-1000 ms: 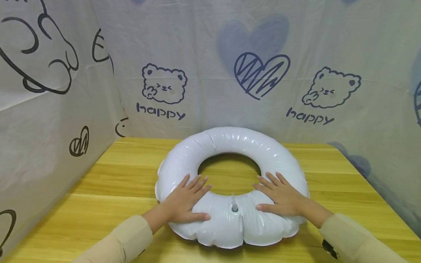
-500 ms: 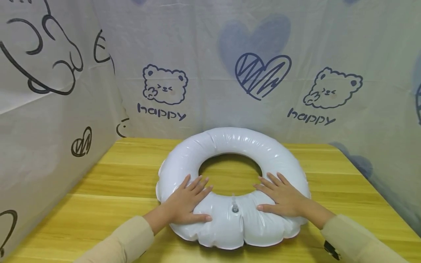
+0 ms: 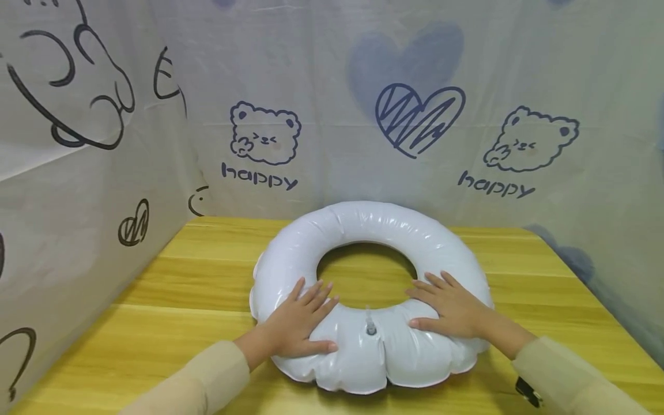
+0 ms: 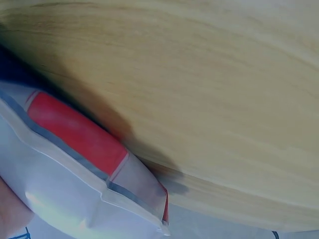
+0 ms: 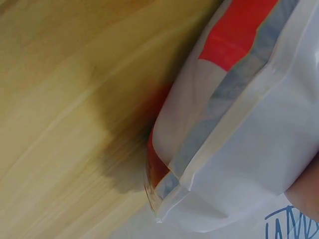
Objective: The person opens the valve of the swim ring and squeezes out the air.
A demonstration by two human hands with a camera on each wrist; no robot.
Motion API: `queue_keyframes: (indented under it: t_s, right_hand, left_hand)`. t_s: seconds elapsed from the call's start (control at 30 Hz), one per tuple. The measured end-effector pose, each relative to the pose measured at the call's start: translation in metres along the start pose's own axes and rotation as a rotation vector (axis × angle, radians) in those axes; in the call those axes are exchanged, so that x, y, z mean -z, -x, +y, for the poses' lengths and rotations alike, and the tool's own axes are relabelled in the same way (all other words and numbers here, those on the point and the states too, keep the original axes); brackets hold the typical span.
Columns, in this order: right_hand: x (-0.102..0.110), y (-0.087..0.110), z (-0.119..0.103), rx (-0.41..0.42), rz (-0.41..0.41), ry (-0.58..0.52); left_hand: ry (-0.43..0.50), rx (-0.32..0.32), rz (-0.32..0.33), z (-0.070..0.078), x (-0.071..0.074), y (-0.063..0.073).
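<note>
A white inflatable swim ring (image 3: 384,222) lies flat on the wooden table, plump, with creases along its near side. My left hand (image 3: 298,323) rests palm down on its near left part, fingers spread toward the hole. On the near right part lies my right hand (image 3: 456,305), also flat with spread fingers. Between the two hands sits a small clear air valve (image 3: 370,327), standing up from the ring. Both wrist views show the ring's underside, where red patches (image 4: 77,134) appear below the edge seam (image 5: 234,117). Only a bit of each hand shows there.
The yellow wood-grain table (image 3: 171,328) reaches back to a pale cloth backdrop (image 3: 332,86) printed with hearts, bears and the word "happy". More printed cloth (image 3: 62,230) stands along the left side. A dark object (image 3: 528,392) shows under the right sleeve.
The whole scene has shifted slightly to the right in the head view. Both hands stay flat on the swim ring, which keeps its place on the table.
</note>
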State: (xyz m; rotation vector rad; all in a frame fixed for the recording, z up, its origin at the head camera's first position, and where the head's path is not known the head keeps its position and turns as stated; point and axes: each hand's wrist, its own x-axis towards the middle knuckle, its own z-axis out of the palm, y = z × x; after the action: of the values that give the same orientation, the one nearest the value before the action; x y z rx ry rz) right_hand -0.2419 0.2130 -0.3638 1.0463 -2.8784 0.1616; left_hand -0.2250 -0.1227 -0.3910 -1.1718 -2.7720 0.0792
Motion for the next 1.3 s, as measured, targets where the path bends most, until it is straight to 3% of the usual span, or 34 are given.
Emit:
queue_keyframes:
  t_s: [0.27, 0.8, 1.0, 1.3]
  right_hand:
    - [0.006, -0.003, -0.001, 0.000, -0.011, -0.003]
    - [0.012, -0.007, -0.003, -0.012, -0.032, -0.005]
    - [0.012, -0.009, -0.002, -0.016, -0.020, 0.000]
    - [0.007, -0.012, -0.001, -0.025, -0.024, 0.005]
  left_hand:
    - [-0.037, -0.002, -0.029, -0.001, -0.005, -0.001]
    - [-0.023, 0.016, -0.077, -0.001, -0.010, -0.003]
    - [-0.031, 0.011, -0.081, 0.000, -0.007, -0.005]
    - [-0.045, 0.024, -0.145, 0.002, -0.005, -0.005]
